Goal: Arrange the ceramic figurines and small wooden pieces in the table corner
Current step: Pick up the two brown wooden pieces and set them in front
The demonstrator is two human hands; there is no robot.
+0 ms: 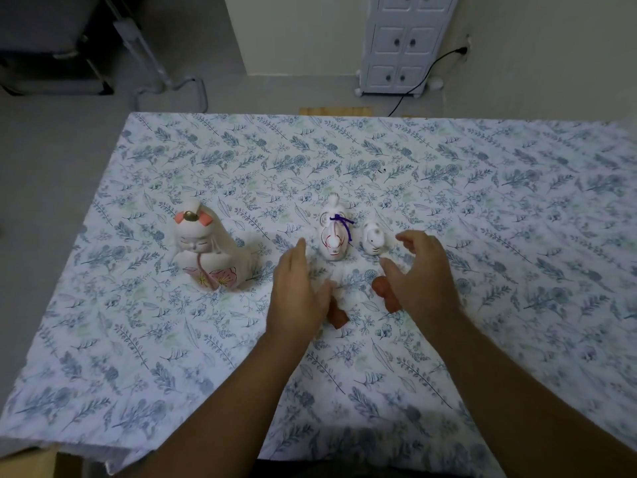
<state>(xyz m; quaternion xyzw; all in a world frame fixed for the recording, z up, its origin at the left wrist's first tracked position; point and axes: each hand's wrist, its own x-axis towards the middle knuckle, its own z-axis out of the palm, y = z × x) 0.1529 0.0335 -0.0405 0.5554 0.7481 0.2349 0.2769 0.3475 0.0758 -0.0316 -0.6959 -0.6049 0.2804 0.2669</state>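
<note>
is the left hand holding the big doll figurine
No, the left hand is open above the tablecloth, apart from the doll figurine.

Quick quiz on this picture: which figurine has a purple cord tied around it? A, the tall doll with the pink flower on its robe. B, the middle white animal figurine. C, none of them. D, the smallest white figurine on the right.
B: the purple cord is knotted around the middle white figurine, between the tall doll and the smallest figurine, neither of which shows a cord.
</note>
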